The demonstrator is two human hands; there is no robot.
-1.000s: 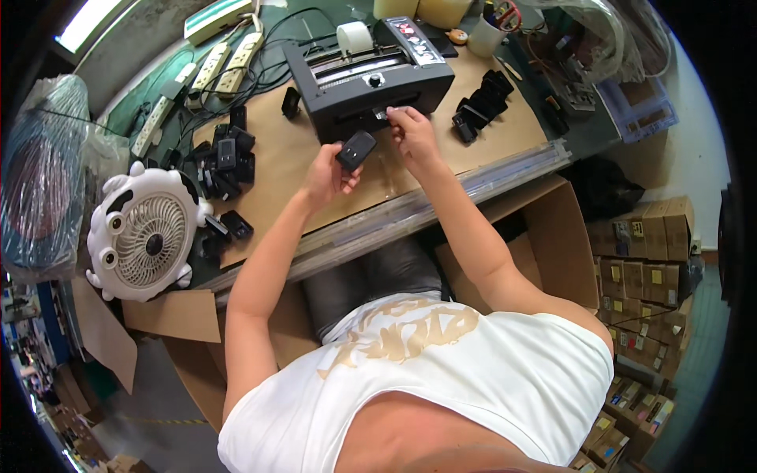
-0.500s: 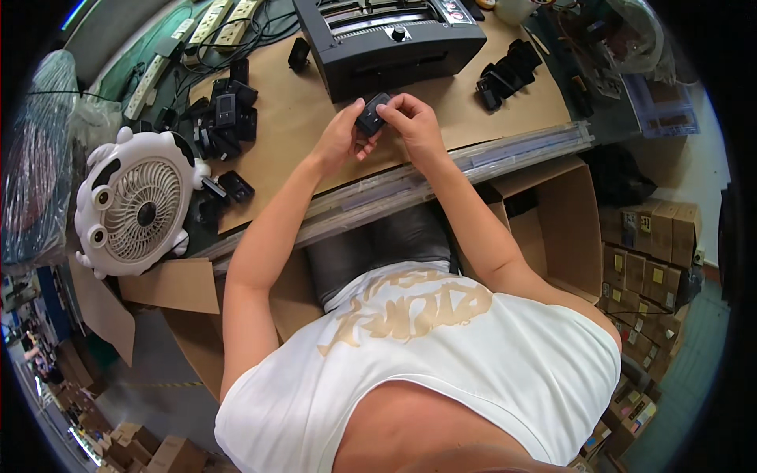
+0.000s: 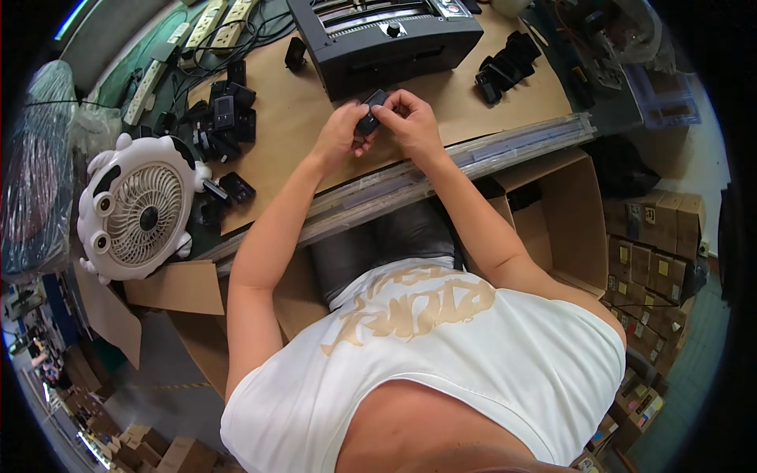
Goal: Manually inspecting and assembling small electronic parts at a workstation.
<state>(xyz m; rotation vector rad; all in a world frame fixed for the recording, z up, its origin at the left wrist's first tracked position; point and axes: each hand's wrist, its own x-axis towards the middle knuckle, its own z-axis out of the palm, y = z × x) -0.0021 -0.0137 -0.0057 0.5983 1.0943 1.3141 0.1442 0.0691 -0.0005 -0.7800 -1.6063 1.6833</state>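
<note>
Between my two hands is a small black rectangular device point(image 3: 369, 120), held above the brown tabletop just in front of a black machine point(image 3: 394, 59) with a knob. My left hand point(image 3: 344, 132) is closed around its left side, with fingertips curled underneath. My right hand point(image 3: 409, 124) pinches the device from the right, thumb on its upper face. The fingers hide part of it, and its exact kind is too small to make out. A pile of similar black devices point(image 3: 225, 114) lies on the left of the table, and a black cluster point(image 3: 507, 67) on the right.
A white animal-shaped fan point(image 3: 142, 209) stands at the table's left edge, near power strips point(image 3: 154, 75) and tangled cables. A plastic-wrapped strip point(image 3: 473, 162) runs along the front edge. Open cardboard boxes point(image 3: 564, 221) flank my legs. Stacked cartons point(image 3: 650, 260) stand at the right.
The small black device has tilted slightly between my fingers, and its face shows less. Both hands stay in nearly the same place. The whole view has shifted a little.
</note>
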